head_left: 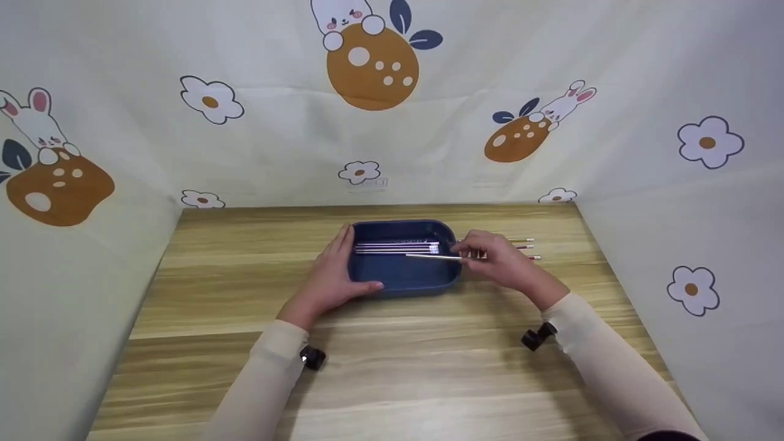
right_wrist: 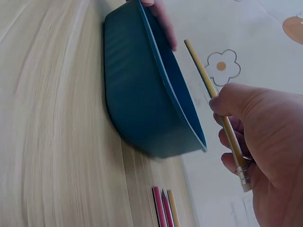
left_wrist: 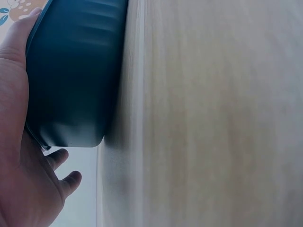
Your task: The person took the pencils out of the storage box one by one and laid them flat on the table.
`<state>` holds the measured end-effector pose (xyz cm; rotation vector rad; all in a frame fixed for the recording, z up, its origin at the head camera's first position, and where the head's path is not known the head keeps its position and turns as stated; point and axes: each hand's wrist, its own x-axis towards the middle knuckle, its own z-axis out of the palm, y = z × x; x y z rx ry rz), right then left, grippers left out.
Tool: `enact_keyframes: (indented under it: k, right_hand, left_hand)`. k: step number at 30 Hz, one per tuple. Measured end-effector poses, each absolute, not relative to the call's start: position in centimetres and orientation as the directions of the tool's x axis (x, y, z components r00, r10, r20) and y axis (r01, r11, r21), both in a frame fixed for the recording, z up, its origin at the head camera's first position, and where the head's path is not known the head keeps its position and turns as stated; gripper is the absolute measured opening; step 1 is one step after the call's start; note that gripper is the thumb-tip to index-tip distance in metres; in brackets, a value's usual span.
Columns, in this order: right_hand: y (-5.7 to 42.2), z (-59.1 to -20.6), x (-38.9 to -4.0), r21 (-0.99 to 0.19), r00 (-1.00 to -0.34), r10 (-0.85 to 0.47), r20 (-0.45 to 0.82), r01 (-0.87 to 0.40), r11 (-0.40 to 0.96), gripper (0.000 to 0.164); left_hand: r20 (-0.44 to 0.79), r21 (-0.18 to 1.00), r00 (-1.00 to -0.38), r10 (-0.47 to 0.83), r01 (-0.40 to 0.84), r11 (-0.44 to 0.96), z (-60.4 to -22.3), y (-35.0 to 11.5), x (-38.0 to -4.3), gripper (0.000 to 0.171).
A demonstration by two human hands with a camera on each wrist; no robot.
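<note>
A deep blue rectangular container [head_left: 404, 272] stands on the table, with several purplish and pale pencils [head_left: 398, 248] lying lengthwise inside. My left hand [head_left: 334, 272] holds its left end, fingers along the side and thumb on the near rim; in the left wrist view the container's wall [left_wrist: 75, 71] lies against that hand. Above the right rim, my right hand [head_left: 496, 260] pinches a gold-yellow pencil [right_wrist: 227, 125] between thumb and fingers. That pencil's eraser end points back to the palm, and its other end reaches over the container.
Right of the container, partly behind my right hand, a few pencils [right_wrist: 165, 208] in red, pink and yellow lie side by side on the wood-grain table [head_left: 392, 367]. Pale cloth walls [head_left: 269, 159] with printed rabbits and flowers enclose the table's back and sides.
</note>
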<state>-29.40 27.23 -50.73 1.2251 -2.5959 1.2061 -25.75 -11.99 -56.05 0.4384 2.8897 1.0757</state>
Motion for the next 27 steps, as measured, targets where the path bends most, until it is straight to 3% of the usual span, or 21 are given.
enact_keyframes:
  k: [13, 21, 27]
  right_hand:
    - [30.7, -49.7, -29.0, -0.649, -0.715, -0.643, 0.275, -0.631, 0.424, 0.026]
    - [32.6, -49.6, -29.2, -0.572, -0.671, -0.675, 0.309, -0.698, 0.432, 0.020]
    - [34.0, -49.7, -29.1, -0.560, -0.707, -0.651, 0.276, -0.669, 0.490, 0.024]
  left_hand:
    - [0.057, 0.644, -0.961, 0.272, 0.244, 0.725, -56.2, -12.0, -25.8, 0.148]
    - [0.052, 0.651, -0.961, 0.273, 0.240, 0.720, -56.1, -12.1, -25.7, 0.143]
    - [0.053, 0.642, -0.961, 0.272, 0.242, 0.728, -56.0, -12.0, -25.7, 0.144]
